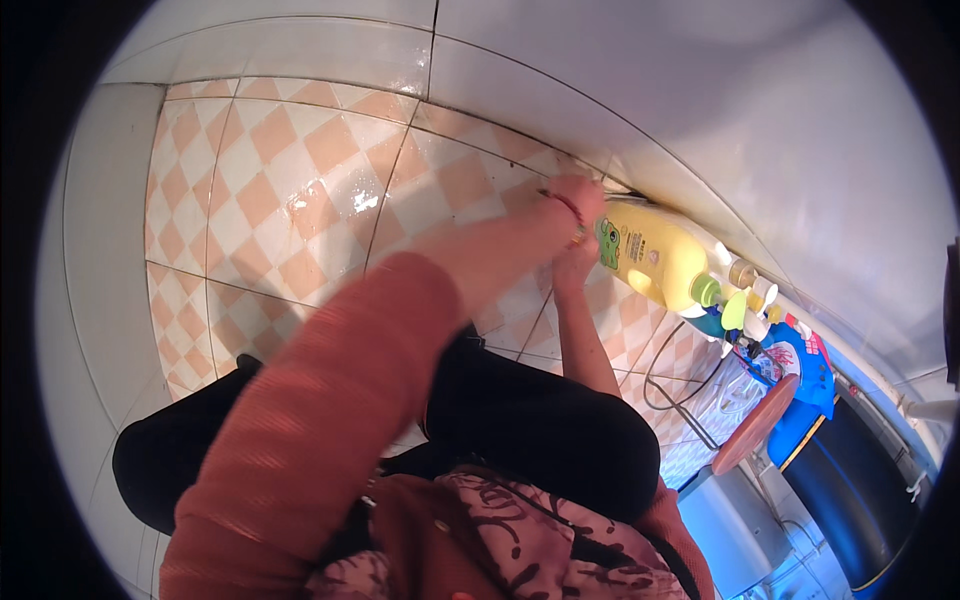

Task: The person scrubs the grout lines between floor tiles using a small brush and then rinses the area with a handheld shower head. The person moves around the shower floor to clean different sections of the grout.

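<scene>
My left hand (577, 196), with a red band and a bracelet at the wrist, reaches across to the right, close to the foot of the tiled wall. Just beneath it in the picture is my right hand (576, 261), partly covered by the left wrist. Both are beside the base end of a large yellow bottle (652, 255) with a green pump head (706, 290). The fingers are mostly hidden, and whether they hold anything cannot be told. Checkered pink and white floor tiles (450, 180) lie around the hands, with wet, shiny patches at the left.
More pump bottles (742, 274) stand along the wall (750, 150). Beyond them are a blue printed bag (810, 367), a metal wire frame (679, 405), a reddish round disc (756, 425), a grey bin-like container (731, 525) and a dark cylinder (847, 487). My bent knees are near the floor.
</scene>
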{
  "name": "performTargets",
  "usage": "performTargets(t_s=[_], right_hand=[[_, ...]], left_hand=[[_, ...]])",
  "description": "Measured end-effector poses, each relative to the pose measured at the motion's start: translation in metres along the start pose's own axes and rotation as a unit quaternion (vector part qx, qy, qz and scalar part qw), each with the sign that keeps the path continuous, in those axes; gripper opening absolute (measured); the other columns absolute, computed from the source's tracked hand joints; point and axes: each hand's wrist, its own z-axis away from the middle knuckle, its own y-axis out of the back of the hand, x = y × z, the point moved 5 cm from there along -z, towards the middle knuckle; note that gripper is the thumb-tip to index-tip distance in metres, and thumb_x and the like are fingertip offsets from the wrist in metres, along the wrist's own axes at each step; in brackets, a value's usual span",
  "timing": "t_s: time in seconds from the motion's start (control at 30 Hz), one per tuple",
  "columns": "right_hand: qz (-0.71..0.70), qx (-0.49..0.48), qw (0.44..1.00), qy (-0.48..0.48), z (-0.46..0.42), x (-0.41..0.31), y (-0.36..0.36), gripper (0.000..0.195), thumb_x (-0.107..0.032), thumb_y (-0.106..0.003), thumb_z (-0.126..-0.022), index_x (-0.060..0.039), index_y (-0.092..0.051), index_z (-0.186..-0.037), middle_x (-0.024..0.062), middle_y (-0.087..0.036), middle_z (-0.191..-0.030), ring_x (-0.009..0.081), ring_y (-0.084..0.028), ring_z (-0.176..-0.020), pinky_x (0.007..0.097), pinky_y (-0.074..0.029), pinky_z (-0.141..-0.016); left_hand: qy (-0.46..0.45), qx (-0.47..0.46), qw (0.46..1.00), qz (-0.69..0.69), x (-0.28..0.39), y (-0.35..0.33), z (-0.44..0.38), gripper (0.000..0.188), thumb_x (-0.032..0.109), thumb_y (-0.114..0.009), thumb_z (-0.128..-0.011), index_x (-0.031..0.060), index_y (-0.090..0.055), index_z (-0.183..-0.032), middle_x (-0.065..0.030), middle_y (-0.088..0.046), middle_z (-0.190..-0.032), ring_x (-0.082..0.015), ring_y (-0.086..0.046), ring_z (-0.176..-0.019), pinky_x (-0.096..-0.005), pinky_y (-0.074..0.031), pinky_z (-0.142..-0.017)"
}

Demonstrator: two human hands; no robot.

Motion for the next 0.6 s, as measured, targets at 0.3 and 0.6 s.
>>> performTargets(t_s=[0.3, 0.6], right_hand=[[0.025, 0.003, 0.999, 0.027, 0.006, -0.018, 0.001, 0.017, -0.009, -0.05, -0.082, 0.001, -0.061, -0.09, 0.0139, -0.06, -0.082, 0.0239, -0.058, -0.076, 0.0307, -0.046, -0.07], [0.111, 0.008, 0.98, 0.166, 0.011, -0.024, 0.003, 0.018, -0.004, -0.047, -0.08, -0.0003, -0.057, -0.095, 0.014, -0.055, -0.099, 0.0278, -0.053, -0.091, 0.034, -0.042, -0.08]], left_hand=[[-0.078, 0.069, 0.99, -0.092, -0.081, 0.001, 0.023, 0.021, 0.014, -0.05, -0.079, -0.0001, -0.056, -0.094, -0.0179, -0.064, -0.084, -0.0288, -0.064, -0.079, -0.0387, -0.052, -0.065], [-0.083, 0.035, 0.99, -0.109, -0.118, -0.013, 0.076, 0.026, 0.021, -0.047, -0.084, -0.0013, -0.051, -0.097, -0.0172, -0.064, -0.084, -0.029, -0.064, -0.08, -0.0392, -0.052, -0.064]])
